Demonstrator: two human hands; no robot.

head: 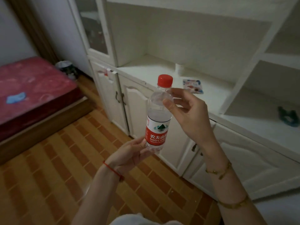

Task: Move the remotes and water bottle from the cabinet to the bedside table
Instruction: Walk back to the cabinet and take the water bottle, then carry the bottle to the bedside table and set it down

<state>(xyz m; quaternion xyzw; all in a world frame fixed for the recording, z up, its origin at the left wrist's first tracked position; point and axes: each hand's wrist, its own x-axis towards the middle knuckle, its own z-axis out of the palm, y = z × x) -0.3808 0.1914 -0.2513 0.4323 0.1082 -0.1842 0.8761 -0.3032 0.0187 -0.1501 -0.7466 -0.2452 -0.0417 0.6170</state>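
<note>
Head view, water bottle (158, 117) part full, red-capped, right hand (186, 111) gripping neck, left hand (131, 153) gripping base.

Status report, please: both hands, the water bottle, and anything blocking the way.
Left hand grips water bottle at base; right hand pinches its shoulder. Bottle upright, off the cabinet, red cap on. Nothing in the way.
</note>
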